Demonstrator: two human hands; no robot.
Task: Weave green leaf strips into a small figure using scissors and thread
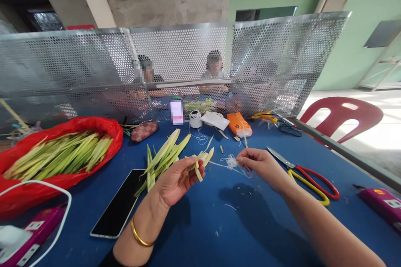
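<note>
A small husk bundle is gripped in the left hand, its long axis slanted forward and rightward; to its right, white thread is pinched by the right hand, set apart from the bundle above the blue surface.

Floor: glaring white, right
Blue table: dark, soft shadows
Perforated screen: stretched toward edges
2 heads: pixelated

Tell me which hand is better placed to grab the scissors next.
Likely the right hand: the scissors lie close beside it, though it pinches white thread. The left hand is farther away, holding husk strips.
</note>
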